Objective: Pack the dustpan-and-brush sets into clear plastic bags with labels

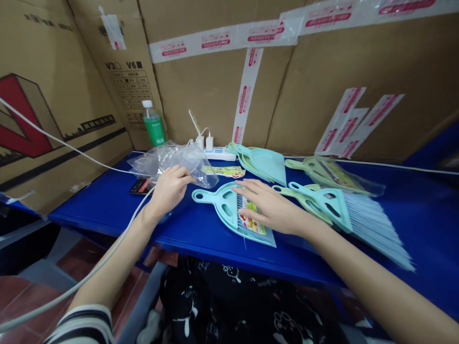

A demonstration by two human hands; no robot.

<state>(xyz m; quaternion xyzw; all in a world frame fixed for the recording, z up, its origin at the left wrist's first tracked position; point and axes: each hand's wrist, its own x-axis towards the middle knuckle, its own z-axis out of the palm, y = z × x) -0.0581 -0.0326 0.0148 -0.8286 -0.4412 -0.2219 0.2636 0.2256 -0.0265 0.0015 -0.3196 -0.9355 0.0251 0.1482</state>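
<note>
My left hand (172, 188) is closed, its fingers pinching a clear plastic bag (204, 176) at the left of the table. My right hand (267, 203) lies open, fingers spread, on a light-blue dustpan (266, 237) in front of me. A small blue brush (228, 203) is nested in that dustpan, its handle ring pointing left, and a printed card (258, 224) lies over the bristles, partly under my fingers. To the right of my right hand, loose brushes with blue bristles (376, 229) and blue and green handles lie overlapped.
Behind are stacked dustpans (267, 162) and a green bagged set (322, 172). Card strips (225, 171) lie near a white power strip (220, 154). A phone (138, 187), a green bottle (154, 125) and a white cable (107, 260) are at the left. Cardboard (215, 86) walls the back.
</note>
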